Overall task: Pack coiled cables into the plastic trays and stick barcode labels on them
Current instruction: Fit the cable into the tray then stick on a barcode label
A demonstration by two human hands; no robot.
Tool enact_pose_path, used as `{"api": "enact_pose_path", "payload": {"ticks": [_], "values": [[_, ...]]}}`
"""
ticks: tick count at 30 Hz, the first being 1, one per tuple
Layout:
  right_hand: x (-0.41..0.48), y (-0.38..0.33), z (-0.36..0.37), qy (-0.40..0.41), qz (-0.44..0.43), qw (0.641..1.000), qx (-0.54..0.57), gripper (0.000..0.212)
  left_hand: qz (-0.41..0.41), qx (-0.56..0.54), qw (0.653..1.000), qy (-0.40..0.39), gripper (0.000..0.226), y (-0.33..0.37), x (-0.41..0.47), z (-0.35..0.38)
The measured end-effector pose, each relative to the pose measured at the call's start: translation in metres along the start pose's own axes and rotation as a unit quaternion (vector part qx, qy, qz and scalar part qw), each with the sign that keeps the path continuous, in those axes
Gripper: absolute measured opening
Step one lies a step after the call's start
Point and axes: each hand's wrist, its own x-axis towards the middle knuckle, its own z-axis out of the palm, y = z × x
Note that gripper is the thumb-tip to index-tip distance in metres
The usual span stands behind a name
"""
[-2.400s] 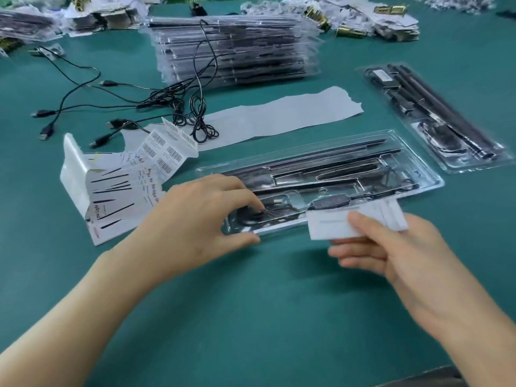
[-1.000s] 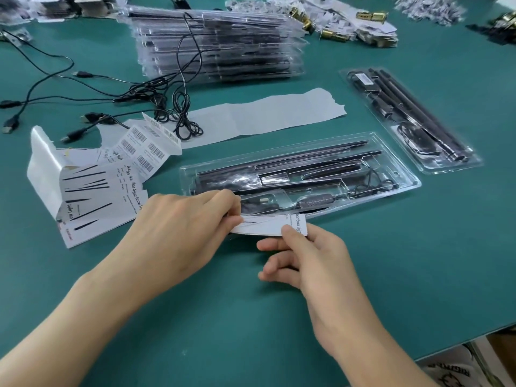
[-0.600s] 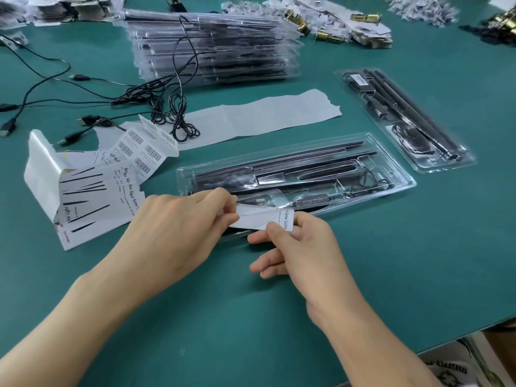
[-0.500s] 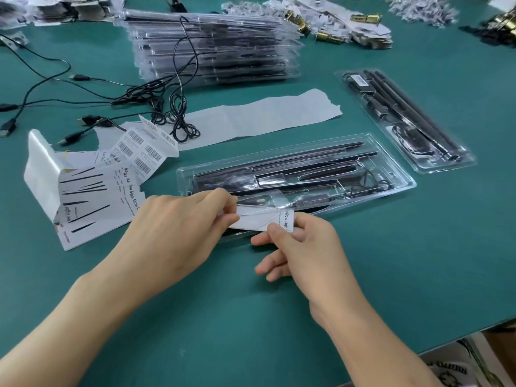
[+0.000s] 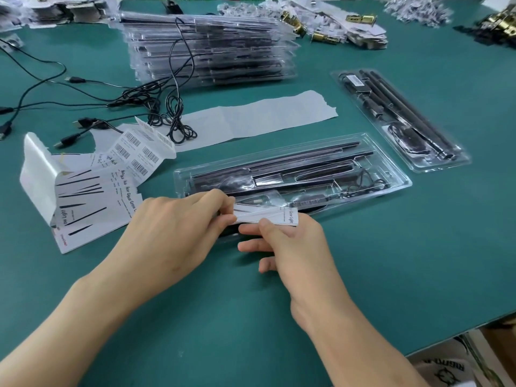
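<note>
Head camera looks down on a green table mat (image 5: 418,261), where a long clear plastic tray (image 5: 392,174) lies across the middle, with black bars and a thin black coiled cable (image 5: 365,181) seated in its pockets. Over the near edge of this tray both hands hold a narrow white printed label (image 5: 268,216). The left hand (image 5: 178,227) pinches its left end between thumb and fingertips, and the right hand (image 5: 293,247) pinches its right end between thumb and forefinger. It cannot be told if the backing is off. The step seems to be placing the label on the tray. To do it well, the label should be held tight and level, with one end set down first in line with the tray edge. Then it is smoothed toward the other end, so no wrinkle remains. A folded sheet of white barcode labels (image 5: 136,152) lies at the left.
</note>
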Motion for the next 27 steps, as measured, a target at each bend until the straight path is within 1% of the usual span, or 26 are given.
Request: {"api": "enact_pose_path", "payload": {"ticks": [3, 5, 7, 10, 13, 16, 23, 27], "values": [[0.001, -0.002, -0.005, -0.01, 0.015, 0.999, 0.038, 0.023, -0.005, 0.003, 1.0, 0.0, 0.026, 0.001, 0.0, 0.0], [0.001, -0.004, -0.01, -0.018, 0.025, 0.998, 0.053, 0.028, -0.004, 0.007, 1.0, 0.003, 0.029, 0.001, 0.0, -0.001], [0.001, -0.005, -0.014, -0.03, 0.036, 0.998, 0.05, 0.029, -0.004, 0.007, 1.0, 0.005, 0.029, 0.001, 0.0, -0.002], [0.003, -0.007, -0.014, -0.054, 0.054, 0.996, 0.038, 0.024, -0.008, 0.005, 1.0, 0.005, 0.027, 0.001, 0.0, -0.003], [0.004, -0.01, -0.01, -0.053, 0.054, 0.996, 0.039, 0.022, -0.007, 0.008, 1.0, 0.007, 0.023, 0.002, 0.0, -0.003], [0.003, -0.01, -0.004, -0.033, 0.044, 0.997, 0.045, 0.015, -0.008, 0.007, 1.0, 0.007, 0.018, 0.003, 0.001, -0.003], [0.0, -0.005, 0.001, 0.006, 0.02, 0.998, 0.063, 0.025, -0.008, 0.004, 1.0, 0.007, 0.02, 0.004, 0.0, -0.003], [-0.002, -0.003, 0.002, 0.073, 0.005, 0.992, 0.099, 0.026, -0.005, 0.009, 1.0, 0.007, 0.024, 0.002, -0.001, -0.002]]}}
